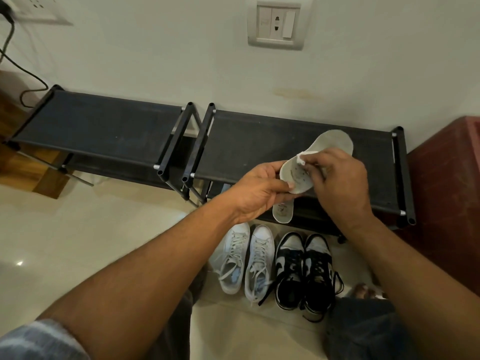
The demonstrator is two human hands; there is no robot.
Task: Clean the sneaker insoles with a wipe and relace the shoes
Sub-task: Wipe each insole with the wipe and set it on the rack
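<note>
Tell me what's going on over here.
A person is wiping a sneaker insole over a black shoe rack. The left hand holds its near end while the right hand presses a white wipe on it. A second insole shows just below. The white sneakers and the black-and-white sneakers stand on the floor.

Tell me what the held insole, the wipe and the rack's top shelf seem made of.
Insole: probably foam with a fabric face; thin, matte off-white, curving in the grip.
Wipe: soft tissue or nonwoven cloth, it seems; white, crumpled into a wad.
Rack shelf: apparently taut woven fabric, matte black, stretched between black tubes, metal or plastic unclear.
</note>
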